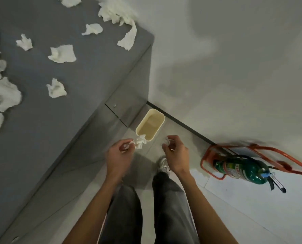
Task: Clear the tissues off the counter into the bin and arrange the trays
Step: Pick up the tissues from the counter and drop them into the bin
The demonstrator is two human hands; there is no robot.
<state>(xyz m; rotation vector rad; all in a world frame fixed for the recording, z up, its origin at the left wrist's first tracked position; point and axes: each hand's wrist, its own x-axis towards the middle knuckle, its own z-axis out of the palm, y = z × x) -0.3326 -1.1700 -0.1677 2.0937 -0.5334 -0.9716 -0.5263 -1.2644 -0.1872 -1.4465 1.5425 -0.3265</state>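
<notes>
Head view, looking straight down: a person's grey-trousered legs [127, 208] stand on a pale tiled floor. Just beyond them, the left hand [119, 153] pinches a crumpled tissue [140, 142] at its fingertips, over the near rim of a small cream bin [160, 116] that sits on the floor at the foot of the counter's corner. The right hand [175, 154] hovers beside it with fingers curled; I cannot tell whether it holds anything. Farther off, many more tissues [62, 54] lie scattered over the grey counter [93, 67], some close to its right edge. No trays are in view. The held tissue hangs at the rim, not over the opening, so if released here it may catch the edge and fall to the floor.
</notes>
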